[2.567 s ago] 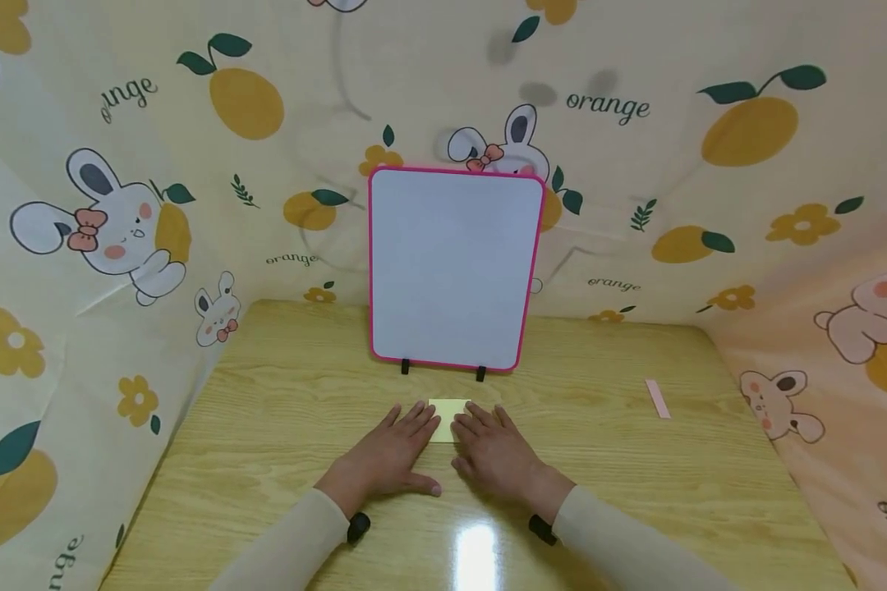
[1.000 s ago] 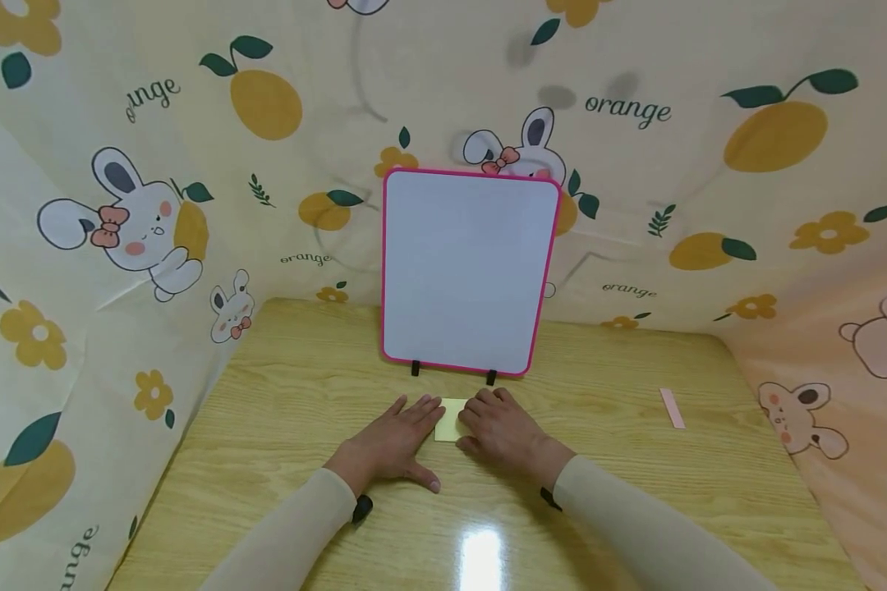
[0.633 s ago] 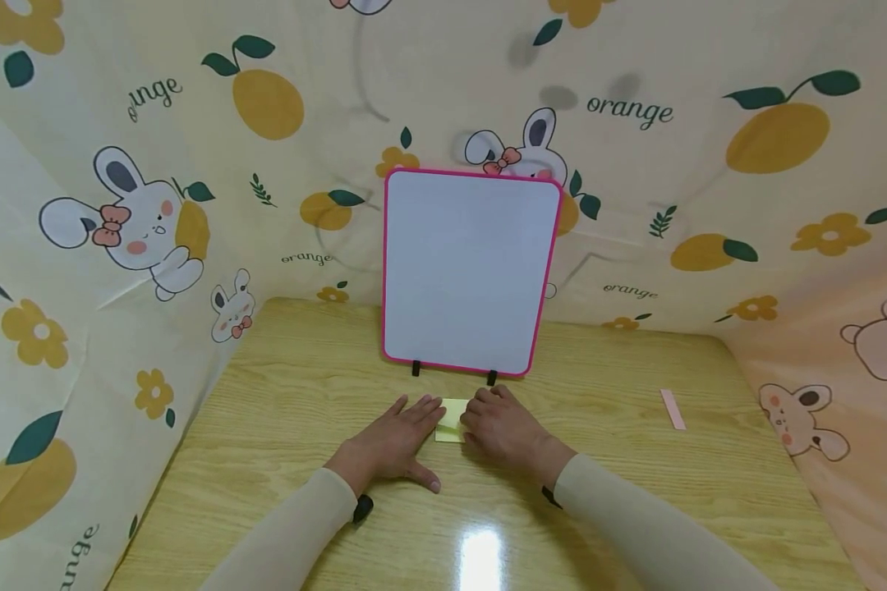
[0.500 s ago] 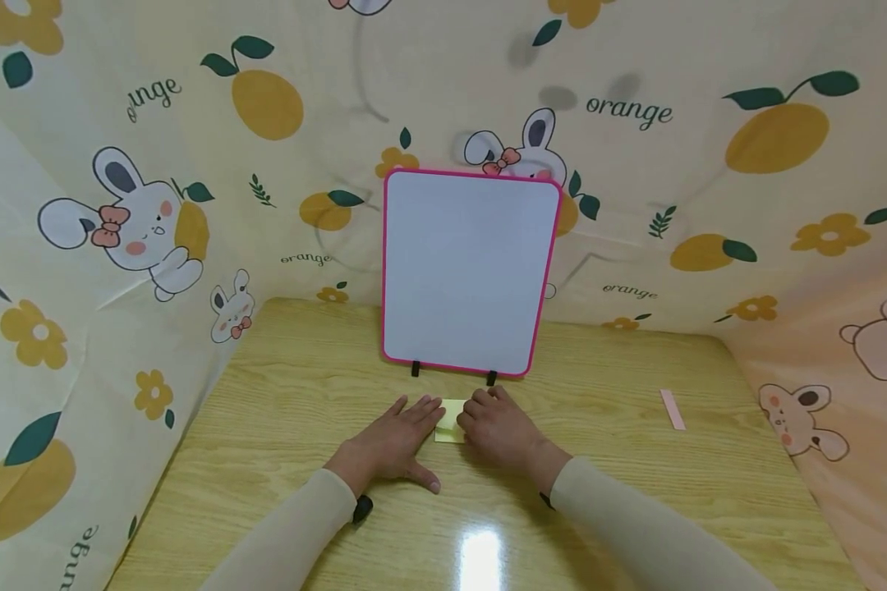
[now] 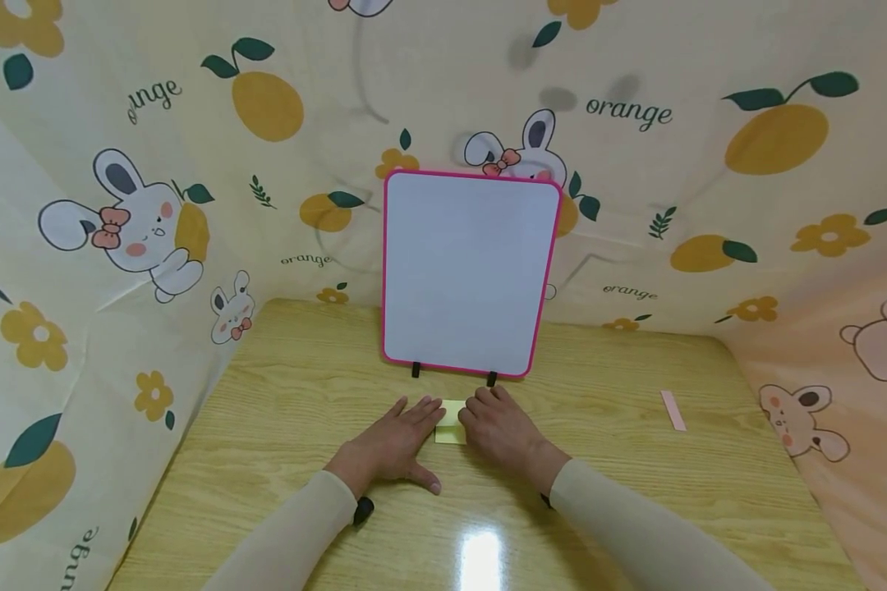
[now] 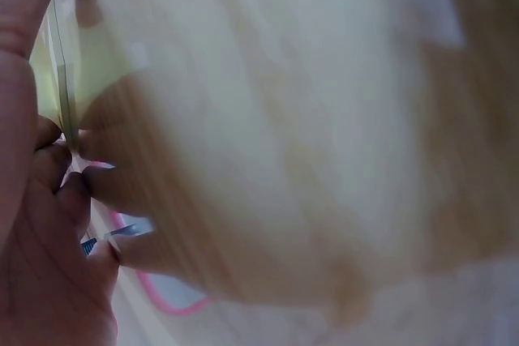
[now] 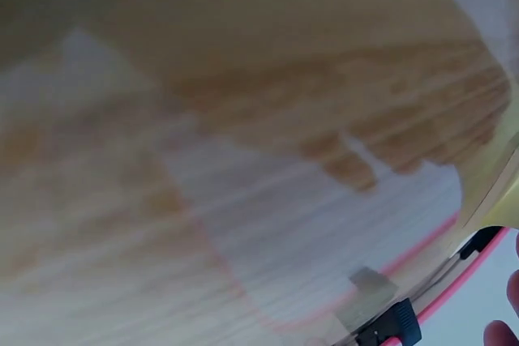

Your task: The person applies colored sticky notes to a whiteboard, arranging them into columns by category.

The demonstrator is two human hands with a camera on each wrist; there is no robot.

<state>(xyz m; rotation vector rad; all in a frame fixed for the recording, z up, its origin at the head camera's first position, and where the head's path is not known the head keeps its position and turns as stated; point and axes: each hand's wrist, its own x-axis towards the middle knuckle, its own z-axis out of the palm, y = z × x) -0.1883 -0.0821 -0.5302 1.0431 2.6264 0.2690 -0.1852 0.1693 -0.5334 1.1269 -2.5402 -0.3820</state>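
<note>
In the head view a yellow sticky note pad (image 5: pixel 452 414) lies on the wooden table in front of the whiteboard. Its top sheet is raised along the near side, and a yellow strip below shows under a shadow line. My left hand (image 5: pixel 393 443) lies flat, fingertips on the pad's left edge and thumb spread on the table. My right hand (image 5: pixel 506 431) has its fingers curled at the pad's right side and pinches the top sheet; the fingertips are hidden. The right wrist view catches the yellow paper (image 7: pixel 504 207) at its right edge, beside fingertips (image 7: pixel 501 335).
A pink-rimmed whiteboard (image 5: pixel 469 271) stands on black feet (image 5: pixel 416 370) just behind the pad. A narrow pink paper strip (image 5: pixel 673 410) lies on the table (image 5: pixel 606 509) to the right. Printed cloth (image 5: pixel 318 98) encloses the back and sides.
My right hand's fingers, straight on the pad at first, have curled at its right side. The top sheet's near part has lifted. My left hand stays flat in place.
</note>
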